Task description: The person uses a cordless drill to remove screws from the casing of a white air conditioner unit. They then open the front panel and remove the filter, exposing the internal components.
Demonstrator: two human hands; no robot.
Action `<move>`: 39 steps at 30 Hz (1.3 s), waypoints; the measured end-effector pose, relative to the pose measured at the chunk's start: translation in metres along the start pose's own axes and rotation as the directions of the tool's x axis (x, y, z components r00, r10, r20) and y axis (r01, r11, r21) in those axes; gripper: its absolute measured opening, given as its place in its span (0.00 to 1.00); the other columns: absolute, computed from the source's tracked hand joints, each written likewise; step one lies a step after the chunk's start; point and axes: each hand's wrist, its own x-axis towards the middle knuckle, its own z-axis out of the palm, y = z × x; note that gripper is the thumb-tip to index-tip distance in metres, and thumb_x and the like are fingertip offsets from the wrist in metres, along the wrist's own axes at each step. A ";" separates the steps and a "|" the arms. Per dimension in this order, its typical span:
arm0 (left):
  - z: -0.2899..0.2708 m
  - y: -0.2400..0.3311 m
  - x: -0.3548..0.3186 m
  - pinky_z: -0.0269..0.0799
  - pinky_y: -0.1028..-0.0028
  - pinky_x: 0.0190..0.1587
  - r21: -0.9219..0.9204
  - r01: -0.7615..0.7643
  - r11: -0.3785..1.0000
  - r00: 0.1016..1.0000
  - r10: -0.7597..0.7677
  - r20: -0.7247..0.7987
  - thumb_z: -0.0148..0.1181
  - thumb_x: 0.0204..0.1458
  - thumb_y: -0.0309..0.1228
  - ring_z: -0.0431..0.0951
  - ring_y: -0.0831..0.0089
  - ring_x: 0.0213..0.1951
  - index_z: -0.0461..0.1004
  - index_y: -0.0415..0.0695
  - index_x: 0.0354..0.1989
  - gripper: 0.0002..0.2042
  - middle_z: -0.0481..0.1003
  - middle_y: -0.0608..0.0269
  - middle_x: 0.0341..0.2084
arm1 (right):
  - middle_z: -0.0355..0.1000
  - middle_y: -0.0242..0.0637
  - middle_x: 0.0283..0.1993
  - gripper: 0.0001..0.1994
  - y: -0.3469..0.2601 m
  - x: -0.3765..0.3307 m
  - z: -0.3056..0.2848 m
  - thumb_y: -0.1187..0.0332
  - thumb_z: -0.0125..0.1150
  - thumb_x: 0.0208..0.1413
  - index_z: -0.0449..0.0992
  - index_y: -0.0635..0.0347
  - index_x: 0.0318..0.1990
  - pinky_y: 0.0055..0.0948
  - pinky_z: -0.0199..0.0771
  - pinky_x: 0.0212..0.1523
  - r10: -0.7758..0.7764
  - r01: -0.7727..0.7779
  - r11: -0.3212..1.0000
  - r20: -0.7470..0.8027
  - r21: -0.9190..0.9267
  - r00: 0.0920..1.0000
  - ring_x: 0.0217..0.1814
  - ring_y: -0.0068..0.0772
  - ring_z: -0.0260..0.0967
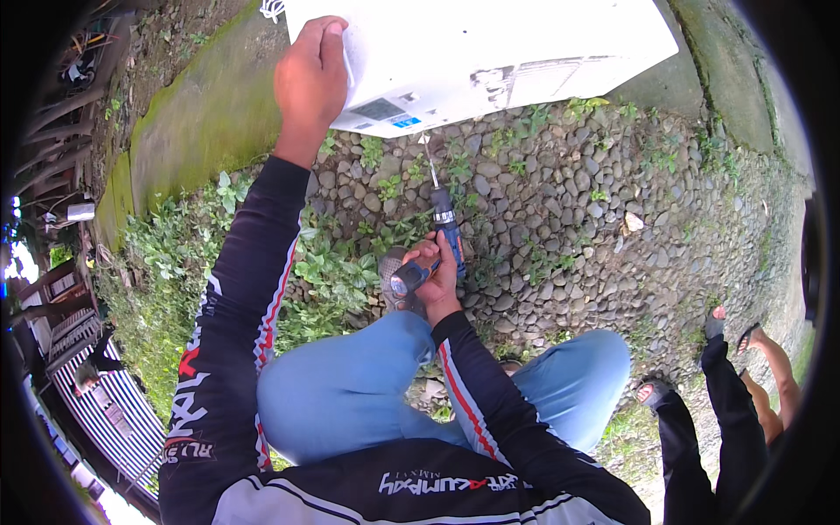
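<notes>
My left hand (pixel 311 83) presses flat against the left side of a large white metal box (pixel 490 52) that sits at the top of the view, its edge under my fingers. My right hand (pixel 435 276) grips a blue and grey cordless drill (pixel 442 236). The drill's long bit (pixel 429 162) points up at the lower face of the white box, close to a small blue and grey label. I am crouched, with my knees in blue jeans below both hands.
Rounded pebbles (pixel 569 210) cover the ground under the box. Green weeds (pixel 332 262) grow on the left beside a mossy concrete slab (pixel 201 114). Another person's legs and sandalled feet (pixel 726 350) stand at the lower right.
</notes>
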 end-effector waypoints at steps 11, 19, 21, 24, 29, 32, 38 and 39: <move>0.002 0.003 -0.003 0.79 0.61 0.39 0.019 -0.038 0.999 0.999 0.037 0.017 0.56 0.70 0.38 0.84 0.56 0.34 0.85 0.52 0.50 0.11 0.85 0.56 0.34 | 0.67 0.20 0.26 0.12 -0.003 0.001 0.002 0.56 0.61 0.72 0.75 0.52 0.39 0.32 0.72 0.45 0.056 -0.055 0.996 -0.016 0.063 0.998 0.32 0.21 0.68; -0.001 0.008 -0.002 0.78 0.65 0.39 0.056 0.002 0.998 0.999 -0.004 0.035 0.56 0.71 0.39 0.84 0.61 0.34 0.85 0.51 0.51 0.12 0.85 0.57 0.35 | 0.66 0.20 0.26 0.13 0.000 0.003 0.002 0.54 0.60 0.72 0.75 0.51 0.39 0.33 0.73 0.45 0.026 -0.021 0.998 -0.063 0.064 0.998 0.31 0.20 0.67; -0.002 0.007 -0.003 0.77 0.67 0.39 0.055 0.008 0.998 0.999 -0.010 0.037 0.56 0.71 0.40 0.84 0.64 0.34 0.85 0.51 0.52 0.13 0.85 0.57 0.36 | 0.66 0.20 0.26 0.13 0.000 0.004 0.000 0.54 0.60 0.72 0.74 0.51 0.38 0.33 0.73 0.45 0.040 -0.039 0.999 -0.035 0.029 0.999 0.31 0.21 0.68; -0.001 0.005 -0.005 0.77 0.68 0.39 0.049 0.043 0.998 0.998 -0.045 0.043 0.55 0.72 0.40 0.83 0.66 0.34 0.84 0.50 0.53 0.13 0.85 0.58 0.36 | 0.66 0.20 0.26 0.14 0.000 0.004 -0.002 0.54 0.60 0.72 0.73 0.51 0.37 0.34 0.73 0.46 0.037 -0.036 0.999 -0.024 0.015 0.999 0.31 0.21 0.68; 0.001 -0.004 -0.002 0.72 0.71 0.32 -0.191 -0.130 0.973 0.964 0.079 -0.255 0.54 0.73 0.38 0.75 0.76 0.27 0.83 0.44 0.50 0.14 0.80 0.67 0.28 | 0.67 0.21 0.27 0.14 0.001 0.006 -0.005 0.55 0.61 0.72 0.73 0.50 0.36 0.35 0.73 0.46 -0.016 0.014 0.998 -0.027 -0.062 1.000 0.31 0.22 0.68; -0.016 -0.014 -0.037 0.65 0.73 0.29 -0.426 0.026 0.904 0.892 -0.213 -0.398 0.54 0.72 0.34 0.70 0.79 0.26 0.81 0.43 0.46 0.11 0.74 0.71 0.24 | 0.67 0.21 0.26 0.13 0.002 0.006 -0.004 0.55 0.62 0.71 0.73 0.50 0.36 0.35 0.73 0.45 -0.024 0.021 0.998 -0.045 -0.056 0.999 0.31 0.22 0.68; 0.006 -0.024 -0.194 0.71 0.76 0.38 -0.537 0.375 0.755 0.909 -0.414 0.052 0.56 0.68 0.28 0.74 0.80 0.32 0.82 0.41 0.44 0.08 0.78 0.69 0.30 | 0.67 0.21 0.26 0.12 0.001 0.004 -0.003 0.58 0.62 0.70 0.73 0.50 0.34 0.34 0.72 0.44 -0.036 0.031 0.998 -0.082 -0.061 0.996 0.30 0.22 0.67; 0.024 -0.029 -0.210 0.72 0.76 0.40 -0.469 0.549 0.692 0.834 -0.489 0.255 0.58 0.68 0.30 0.76 0.80 0.35 0.82 0.39 0.45 0.09 0.80 0.65 0.33 | 0.67 0.21 0.26 0.12 0.001 0.004 -0.003 0.59 0.62 0.70 0.73 0.50 0.34 0.34 0.72 0.44 -0.043 0.037 0.996 -0.081 -0.077 0.996 0.30 0.22 0.67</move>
